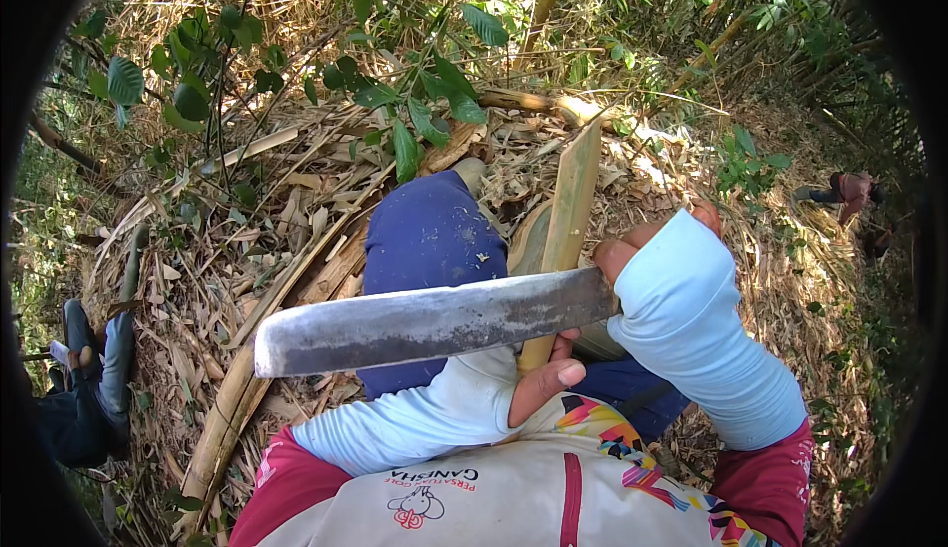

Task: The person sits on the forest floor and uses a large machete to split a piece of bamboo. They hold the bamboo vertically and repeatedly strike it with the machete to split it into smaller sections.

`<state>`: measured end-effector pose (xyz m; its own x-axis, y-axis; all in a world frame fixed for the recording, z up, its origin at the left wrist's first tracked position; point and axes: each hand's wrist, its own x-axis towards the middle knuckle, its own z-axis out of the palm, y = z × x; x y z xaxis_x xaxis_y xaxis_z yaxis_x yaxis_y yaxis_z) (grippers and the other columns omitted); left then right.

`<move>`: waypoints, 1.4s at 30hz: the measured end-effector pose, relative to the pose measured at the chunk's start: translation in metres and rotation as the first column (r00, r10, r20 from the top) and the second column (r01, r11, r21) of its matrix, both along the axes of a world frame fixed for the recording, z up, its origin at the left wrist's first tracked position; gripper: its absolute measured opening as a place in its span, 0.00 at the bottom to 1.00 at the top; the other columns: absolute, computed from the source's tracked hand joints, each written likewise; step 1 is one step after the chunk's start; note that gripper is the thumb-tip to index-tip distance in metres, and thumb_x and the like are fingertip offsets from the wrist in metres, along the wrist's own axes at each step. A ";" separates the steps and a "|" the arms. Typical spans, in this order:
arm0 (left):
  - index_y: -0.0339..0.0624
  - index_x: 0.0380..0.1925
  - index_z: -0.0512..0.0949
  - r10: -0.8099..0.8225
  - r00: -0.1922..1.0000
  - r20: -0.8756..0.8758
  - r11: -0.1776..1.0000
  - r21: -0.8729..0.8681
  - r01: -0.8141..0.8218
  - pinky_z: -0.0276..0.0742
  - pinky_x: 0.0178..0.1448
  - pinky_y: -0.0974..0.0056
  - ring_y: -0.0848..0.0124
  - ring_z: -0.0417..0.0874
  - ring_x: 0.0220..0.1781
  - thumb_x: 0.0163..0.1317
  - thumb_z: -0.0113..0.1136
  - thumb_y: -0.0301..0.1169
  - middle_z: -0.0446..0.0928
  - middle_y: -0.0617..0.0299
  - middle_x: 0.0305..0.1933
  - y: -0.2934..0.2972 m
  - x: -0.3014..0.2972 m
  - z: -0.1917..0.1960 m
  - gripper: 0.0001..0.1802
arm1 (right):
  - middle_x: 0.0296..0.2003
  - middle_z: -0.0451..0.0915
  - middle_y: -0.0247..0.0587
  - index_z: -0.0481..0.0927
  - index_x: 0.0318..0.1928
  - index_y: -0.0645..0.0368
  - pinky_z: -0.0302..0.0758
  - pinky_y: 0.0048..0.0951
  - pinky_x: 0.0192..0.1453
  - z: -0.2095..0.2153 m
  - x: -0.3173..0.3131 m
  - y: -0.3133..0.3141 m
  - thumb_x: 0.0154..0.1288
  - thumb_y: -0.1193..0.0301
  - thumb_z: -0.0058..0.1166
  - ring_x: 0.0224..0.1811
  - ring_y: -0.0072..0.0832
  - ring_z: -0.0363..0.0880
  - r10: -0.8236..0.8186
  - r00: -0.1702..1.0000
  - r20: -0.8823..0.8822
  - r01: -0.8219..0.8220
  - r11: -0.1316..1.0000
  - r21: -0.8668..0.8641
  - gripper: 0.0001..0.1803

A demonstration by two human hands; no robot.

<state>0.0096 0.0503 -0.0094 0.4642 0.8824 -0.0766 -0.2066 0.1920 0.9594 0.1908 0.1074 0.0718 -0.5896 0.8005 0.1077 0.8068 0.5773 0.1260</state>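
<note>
A machete [425,325] with a broad, worn steel blade lies sideways across my view, its squared tip pointing left. Wrapped round its handle is my right hand [617,254], which hides most of the grip. My left hand [543,387] grips the lower end of a split bamboo piece [571,201] close to my body. The bamboo stands up and away from me, with a slanted cut at its far end. In this view the blade passes in front of the bamboo; whether they touch I cannot tell. My bent knee in blue trousers [430,236] is left of the bamboo.
Dry leaves [183,300] and husks cover the ground. A long bamboo pole [222,429] lies at the left. Green leafy twigs [425,117] hang ahead. One person's legs [117,359] show at far left, another person [854,192] at far right.
</note>
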 end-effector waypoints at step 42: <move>0.44 0.36 0.72 -0.002 0.998 -0.057 0.992 -0.127 -0.006 0.69 0.33 0.72 0.78 0.72 0.28 0.55 0.66 0.59 0.71 0.70 0.27 -0.002 0.000 -0.011 0.29 | 0.19 0.69 0.28 0.75 0.28 0.47 0.63 0.52 0.34 -0.002 0.005 0.004 0.49 0.63 0.55 0.23 0.33 0.75 0.045 0.998 0.048 -0.046 0.999 0.006 0.06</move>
<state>0.0096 0.0480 -0.0201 0.4543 0.8648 -0.2140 -0.1528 0.3123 0.9376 0.1956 0.1115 0.0694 -0.6300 0.7721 0.0836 0.7726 0.6123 0.1679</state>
